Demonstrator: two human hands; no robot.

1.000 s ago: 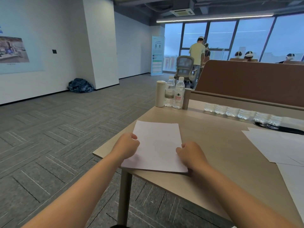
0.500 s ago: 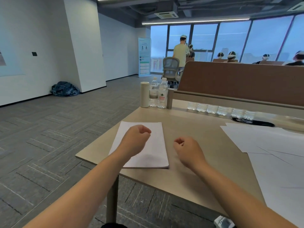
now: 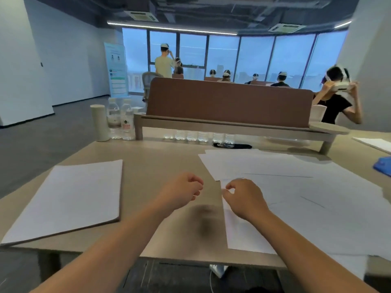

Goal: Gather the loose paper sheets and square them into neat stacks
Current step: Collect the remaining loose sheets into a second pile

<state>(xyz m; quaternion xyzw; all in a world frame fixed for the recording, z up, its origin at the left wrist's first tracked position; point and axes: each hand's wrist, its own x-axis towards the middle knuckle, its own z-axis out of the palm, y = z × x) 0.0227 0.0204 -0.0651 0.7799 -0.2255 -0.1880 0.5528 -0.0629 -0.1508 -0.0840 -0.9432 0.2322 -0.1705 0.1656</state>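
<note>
A squared stack of white paper (image 3: 69,197) lies on the left of the beige table (image 3: 160,157). Loose white sheets (image 3: 300,199) overlap at angles across the table's right half. My left hand (image 3: 182,193) hovers over bare table between the stack and the sheets, fingers curled, holding nothing. My right hand (image 3: 243,197) is over the left edge of the nearest loose sheet, fingers curled, thumb and forefinger at the sheet's corner. Whether they pinch the sheet is unclear.
A white cylinder (image 3: 99,123) and two water bottles (image 3: 121,121) stand at the far left corner. A brown divider (image 3: 228,102) with several bottles beneath it runs along the back. A black object (image 3: 232,145) lies there; something blue (image 3: 384,166) is at the right edge. People sit beyond.
Both hands have left the stack and moved right to the loose sheets. My view has turned right, so the stack now sits at the left.
</note>
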